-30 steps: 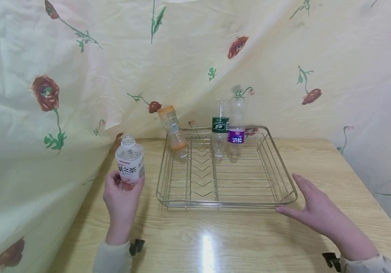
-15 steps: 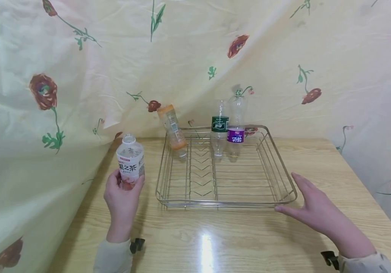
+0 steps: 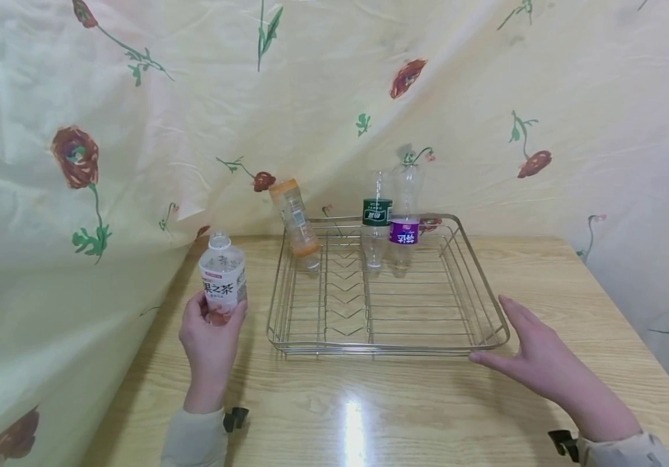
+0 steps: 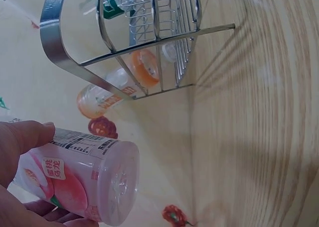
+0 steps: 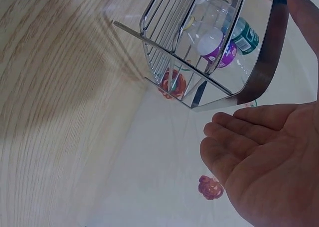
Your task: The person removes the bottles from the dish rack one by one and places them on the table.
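My left hand [image 3: 211,347] grips a clear plastic drink bottle [image 3: 223,279] by its lower part, left of the wire dish rack [image 3: 322,348]. The bottle is upright and uncapped, with a white and pink label; in the left wrist view a peach shows on that label and the bottle's base [image 4: 122,182] faces the camera, apart from the table. At the rack's front right corner my right hand [image 3: 544,357] has its fingers straight and spread from the thumb, fingertips right at the rim. In the right wrist view its palm [image 5: 269,172] is bare.
Inside the rack, an orange-banded bottle [image 3: 296,224] leans at the back left. A green-labelled bottle [image 3: 377,214] and a purple-labelled bottle [image 3: 405,230] stand upside down at the back. A flowered cloth [image 3: 311,97] hangs behind the wooden table [image 3: 287,408].
Almost nothing differs. The held bottle and left hand have shifted only very slightly; the right hand stays at the rack's corner.
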`<state>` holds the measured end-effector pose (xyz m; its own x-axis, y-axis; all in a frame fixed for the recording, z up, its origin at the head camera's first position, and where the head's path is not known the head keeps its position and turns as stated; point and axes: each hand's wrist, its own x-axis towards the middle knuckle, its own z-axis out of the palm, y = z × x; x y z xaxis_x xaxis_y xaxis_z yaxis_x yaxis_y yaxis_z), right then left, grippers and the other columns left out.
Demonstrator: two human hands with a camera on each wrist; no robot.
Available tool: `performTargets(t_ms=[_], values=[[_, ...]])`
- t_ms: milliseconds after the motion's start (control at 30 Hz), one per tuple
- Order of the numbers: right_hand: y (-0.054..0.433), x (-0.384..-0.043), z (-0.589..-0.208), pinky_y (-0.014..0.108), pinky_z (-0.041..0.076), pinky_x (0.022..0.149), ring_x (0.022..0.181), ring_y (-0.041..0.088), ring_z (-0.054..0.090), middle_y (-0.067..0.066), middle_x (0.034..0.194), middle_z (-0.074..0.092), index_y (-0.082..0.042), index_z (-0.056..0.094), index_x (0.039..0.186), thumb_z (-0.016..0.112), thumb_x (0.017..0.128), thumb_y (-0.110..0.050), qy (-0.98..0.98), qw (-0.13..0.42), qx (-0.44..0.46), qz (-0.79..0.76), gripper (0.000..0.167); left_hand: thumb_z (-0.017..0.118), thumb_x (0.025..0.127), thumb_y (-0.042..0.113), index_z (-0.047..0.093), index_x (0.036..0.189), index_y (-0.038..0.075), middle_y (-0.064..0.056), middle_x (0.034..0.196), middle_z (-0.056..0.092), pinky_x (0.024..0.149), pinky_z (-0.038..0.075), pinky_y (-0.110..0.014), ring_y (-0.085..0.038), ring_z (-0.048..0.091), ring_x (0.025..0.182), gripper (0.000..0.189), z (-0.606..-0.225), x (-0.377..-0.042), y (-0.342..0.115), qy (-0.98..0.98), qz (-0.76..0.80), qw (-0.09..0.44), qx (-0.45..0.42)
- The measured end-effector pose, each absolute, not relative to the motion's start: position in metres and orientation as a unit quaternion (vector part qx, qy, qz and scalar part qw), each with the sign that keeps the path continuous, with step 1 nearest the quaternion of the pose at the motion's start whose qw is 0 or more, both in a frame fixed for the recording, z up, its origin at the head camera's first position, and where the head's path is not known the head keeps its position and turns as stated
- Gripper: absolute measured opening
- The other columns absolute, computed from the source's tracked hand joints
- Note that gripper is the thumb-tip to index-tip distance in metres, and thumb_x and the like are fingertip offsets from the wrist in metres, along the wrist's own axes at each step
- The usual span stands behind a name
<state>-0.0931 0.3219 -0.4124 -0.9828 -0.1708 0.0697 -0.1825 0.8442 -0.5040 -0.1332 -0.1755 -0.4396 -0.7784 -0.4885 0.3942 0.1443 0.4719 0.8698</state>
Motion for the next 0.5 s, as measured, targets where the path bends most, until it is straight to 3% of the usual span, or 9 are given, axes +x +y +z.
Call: performTargets(t_ms=[167, 400, 500], values=[[0.3218, -0.0926, -0.4134, 0.079, 0.027, 0.1, 0.133, 0.065, 0.028, 0.039, 0.155, 0.024, 0.004, 0.012, 0.16, 0.083, 0.079, -0.056, -0.958, 0.016, 0.096, 0.271, 0.123, 0.088, 0.081, 0.011, 0.055, 0.126, -0.006, -0.015, 0.115, 0.061, 0.081, 0.054, -0.021, -0.025, 0.061, 0.101, 0.058, -0.4409, -0.1337, -0.1756, -0.79, -0.515, 0.313, 0.11], [0.3216, -0.0926, -0.4153, 0.079, 0.027, 0.101, 0.134, 0.064, 0.028, 0.039, 0.155, 0.023, 0.005, 0.013, 0.159, 0.084, 0.079, -0.055, -0.956, 0.018, 0.097, 0.275, 0.123, 0.089, 0.081, 0.013, 0.054, 0.125, -0.006, -0.016, 0.115, 0.061, 0.087, 0.056, -0.038, -0.026, 0.061, 0.103, 0.059, -0.4413, -0.1358, -0.1769, -0.785, -0.525, 0.304, 0.124], [0.3218, -0.0929, -0.4165, 0.078, 0.027, 0.101, 0.133, 0.064, 0.028, 0.039, 0.155, 0.024, 0.005, 0.014, 0.159, 0.084, 0.079, -0.054, -0.956, 0.024, 0.101, 0.274, 0.122, 0.088, 0.081, 0.013, 0.054, 0.126, -0.007, -0.018, 0.116, 0.06, 0.088, 0.055, -0.039, -0.027, 0.061, 0.103, 0.06, -0.4421, -0.1365, -0.1776, -0.785, -0.526, 0.3, 0.129]])
